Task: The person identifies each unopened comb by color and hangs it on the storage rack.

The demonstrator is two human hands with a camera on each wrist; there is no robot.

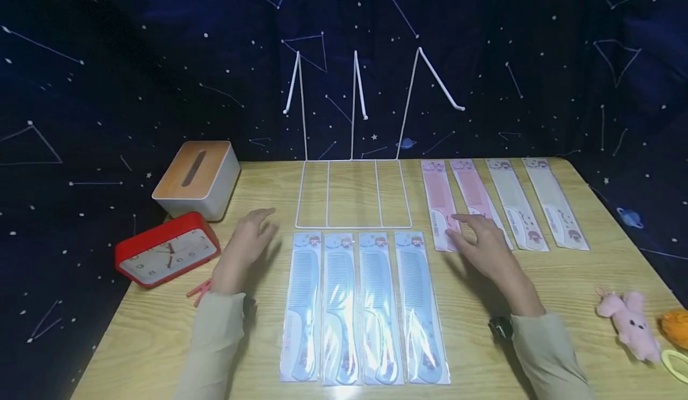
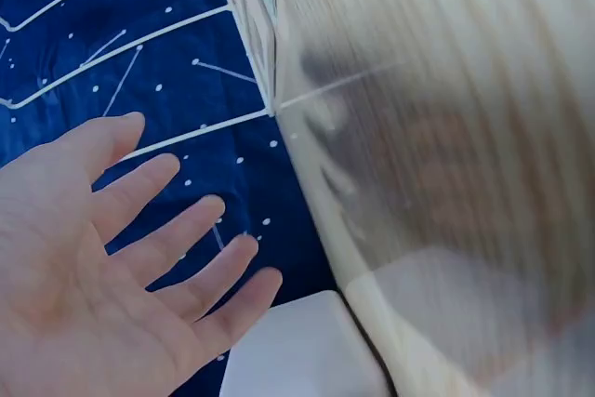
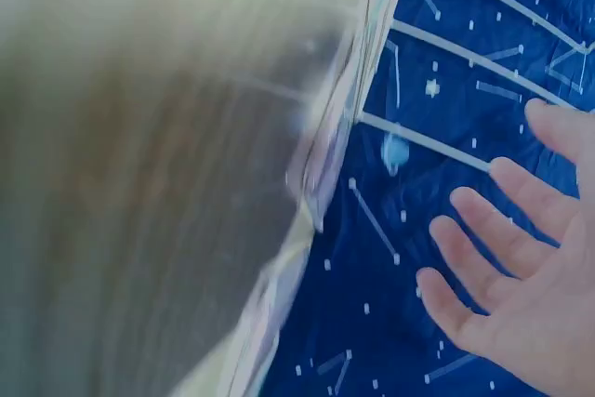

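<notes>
Where wrist views blur: table (image 2: 446, 137).

I can't read any text here; the red clock (image 1: 167, 255) at lower left shows numerals too small to make out.

Four blue combs (image 1: 365, 307), two pink (image 1: 454, 203), two cream (image 1: 537, 203) (all packaged).

1. Both arms wear long sleeves of a pale beige-green, soft-looking fabric, with a plain cuff ending at each wrist.
2. A dark band with a small black device sits at the wrist behind the left hand (image 1: 244, 248), partly tucked at the cuff.
3. A like black device sits behind the right hand (image 1: 484, 246).
4. Both hands are bare, without gloves or rings.
</notes>
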